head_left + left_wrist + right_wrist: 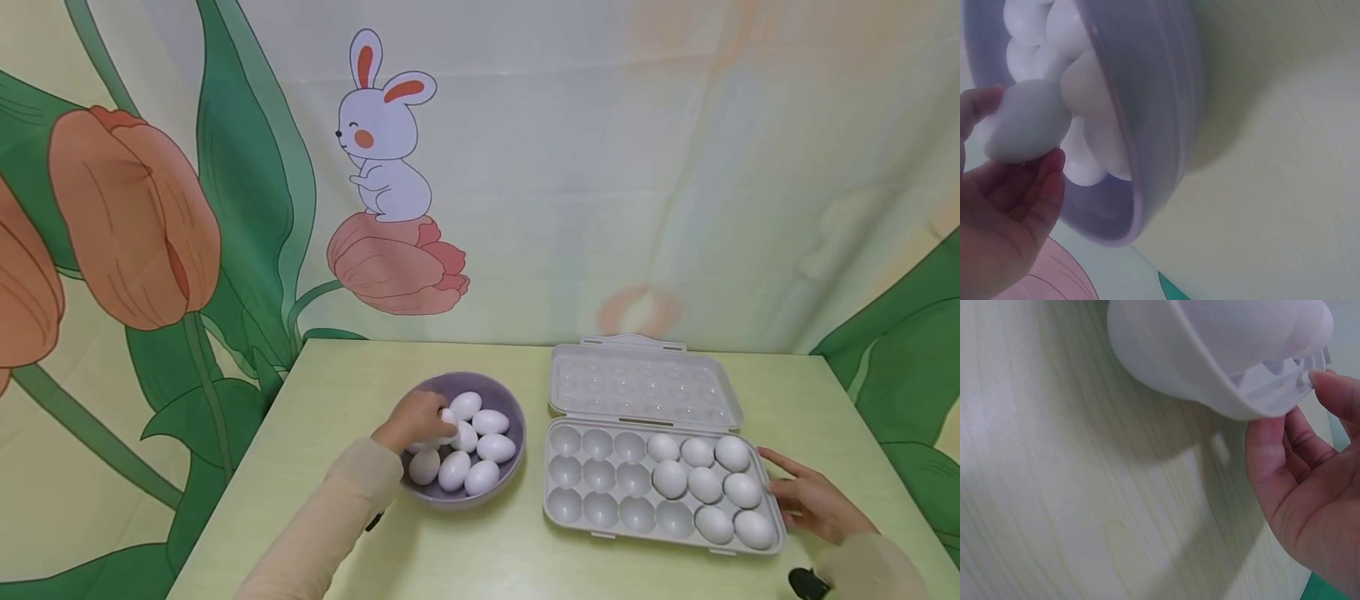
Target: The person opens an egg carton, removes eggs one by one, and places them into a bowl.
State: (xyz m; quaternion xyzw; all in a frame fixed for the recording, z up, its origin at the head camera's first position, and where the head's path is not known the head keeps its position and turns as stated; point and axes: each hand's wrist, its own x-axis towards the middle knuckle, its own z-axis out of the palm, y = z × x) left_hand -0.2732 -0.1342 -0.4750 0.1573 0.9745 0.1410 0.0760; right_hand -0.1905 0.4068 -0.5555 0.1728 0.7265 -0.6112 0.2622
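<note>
In the left wrist view my left hand [1007,215] pinches a white egg [1025,122] between thumb and fingertips, above the other eggs in a purple bowl [1160,81]. The head view has this left hand [415,418] over the bowl's left side, partly covering the held egg. Several white eggs [496,449] lie in the bowl. To the right, a grey plastic egg box [551,475] lies with its lid raised. White eggs [670,479] fill most hollows of its right half. My right hand [817,504] grips the box's right end, thumb at the rim and fingers against the outer wall.
The egg box's clear lid [645,383] leans back behind it, near the printed curtain [525,208]. Both stand on a pale wood-grain table [450,558]. A strip of table separates bowl and box. A dark strap piece [808,583] shows at the right wrist.
</note>
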